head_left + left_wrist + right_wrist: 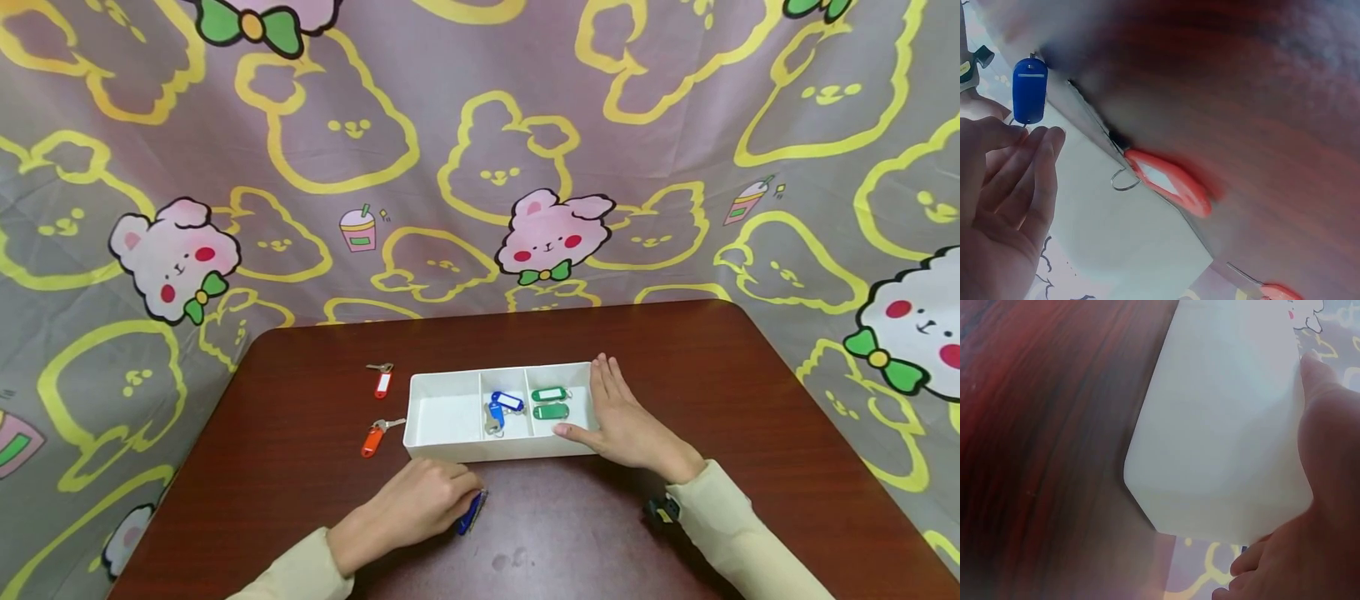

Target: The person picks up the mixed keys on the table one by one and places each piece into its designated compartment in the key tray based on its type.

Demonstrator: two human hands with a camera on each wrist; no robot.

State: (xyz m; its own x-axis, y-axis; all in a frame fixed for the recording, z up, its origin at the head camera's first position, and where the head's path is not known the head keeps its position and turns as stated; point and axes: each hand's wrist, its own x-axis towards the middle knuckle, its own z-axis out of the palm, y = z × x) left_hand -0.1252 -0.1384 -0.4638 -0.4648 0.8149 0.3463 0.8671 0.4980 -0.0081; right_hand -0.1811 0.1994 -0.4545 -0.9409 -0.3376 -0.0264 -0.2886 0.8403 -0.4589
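Observation:
My left hand [423, 498] pinches a key with a blue tag [1030, 92] just above the table, in front of the white divided tray [495, 451]. My right hand [633, 429] rests against the tray's right end, fingers straight along it and thumb over the front rim. The middle compartment holds blue-tagged keys [507, 402]. Two green tags [551, 412] lie in the right compartment. Bare floor shows in the left compartment. On the table left of the tray lie two red-tagged keys, one farther back [383, 383] and one nearer [372, 440].
The dark wooden table [555, 533] extends on all sides of the tray. Behind and beside it hangs a patterned cloth [420, 192] with yellow outlines and pink animal heads. A dark strapped device [663, 508] sits at the right wrist.

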